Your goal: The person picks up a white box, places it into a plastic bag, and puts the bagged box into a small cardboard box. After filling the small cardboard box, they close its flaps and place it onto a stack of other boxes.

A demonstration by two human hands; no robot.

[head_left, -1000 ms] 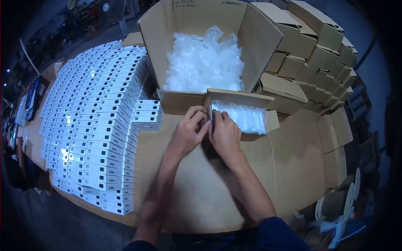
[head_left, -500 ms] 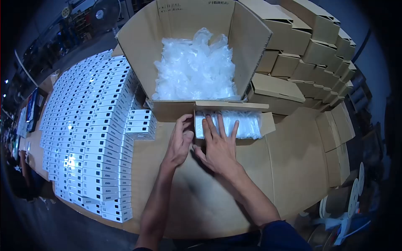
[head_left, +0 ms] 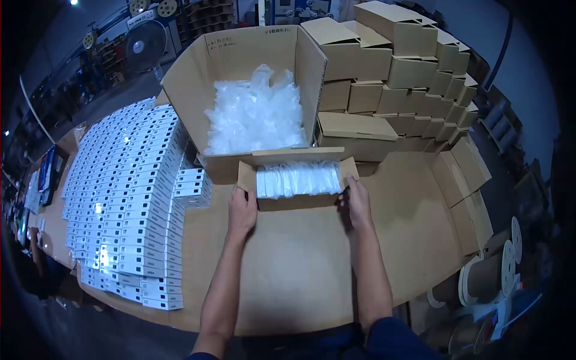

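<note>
A small cardboard box (head_left: 297, 203) stands open in front of me, its back flap raised and its side flaps spread. Inside sits a tight row of items in clear plastic wrap (head_left: 298, 179). My left hand (head_left: 242, 211) is closed around the box's left end, just below the side flap. At the other end, my right hand (head_left: 358, 201) grips the right side with its fingers bent against the cardboard. Behind the small box rises a large open carton (head_left: 187, 90), which holds a heap of clear plastic bags (head_left: 257, 114).
On the left, many white printed boxes (head_left: 129, 204) stand stacked in rows. Closed brown cartons (head_left: 414, 72) are piled at the back right. An unfolded cardboard piece (head_left: 462, 198) lies at the right of the table (head_left: 294, 276), and white reels (head_left: 507, 270) are beyond its edge.
My right hand has left the wrapped items and moved to the box's right end. My left hand now grips the left end, and the left side flap has swung outward. The view has shifted.
</note>
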